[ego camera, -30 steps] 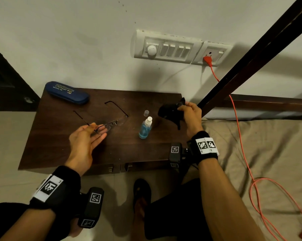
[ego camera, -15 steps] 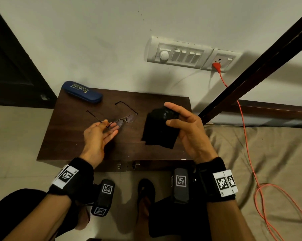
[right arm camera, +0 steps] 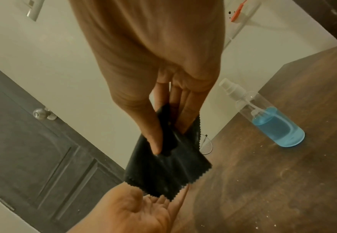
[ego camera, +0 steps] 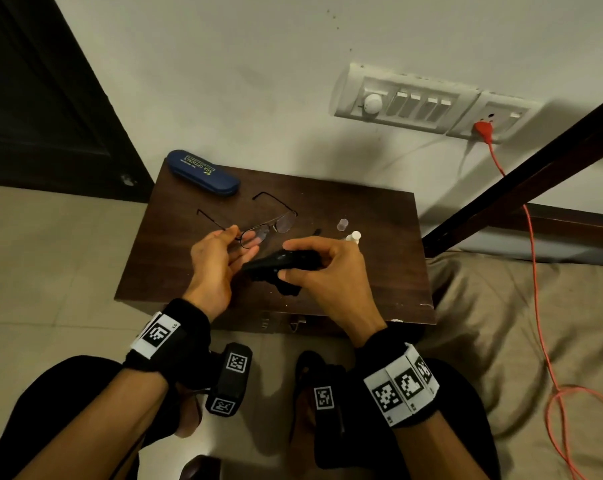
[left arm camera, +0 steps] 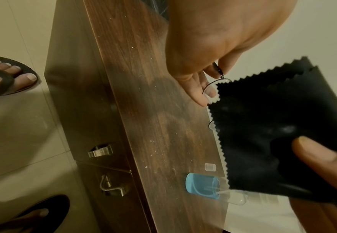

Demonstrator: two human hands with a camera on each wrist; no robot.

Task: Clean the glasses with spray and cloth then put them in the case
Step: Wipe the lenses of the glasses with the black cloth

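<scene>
Thin wire-framed glasses [ego camera: 265,226] hang above the dark wooden table [ego camera: 379,271], arms unfolded. My left hand [ego camera: 243,242] pinches them at the left lens, with thumb and fingers around the rim [left arm camera: 221,80]. Just to their right, my right hand [ego camera: 288,261] grips a black zigzag-edged cloth [ego camera: 279,268] between thumb and fingers; the cloth [right arm camera: 167,170] hangs over my left palm. The spray bottle [right arm camera: 273,119] with blue liquid stands behind my right hand, mostly hidden in the head view. A closed blue glasses case [ego camera: 203,173] lies at the table's back left corner.
The bottle's clear cap [ego camera: 342,224] lies on the table beside the bottle. A switch panel [ego camera: 407,102] with an orange cable [ego camera: 535,237] is on the wall. A bed [ego camera: 518,323] is to the right, a dark door [ego camera: 50,98] to the left. Two drawer handles [left arm camera: 102,151] sit below the table's front edge.
My right hand has carried the cloth left and closer to the glasses, bunching it between thumb and fingers. My left hand still holds the glasses in about the same place.
</scene>
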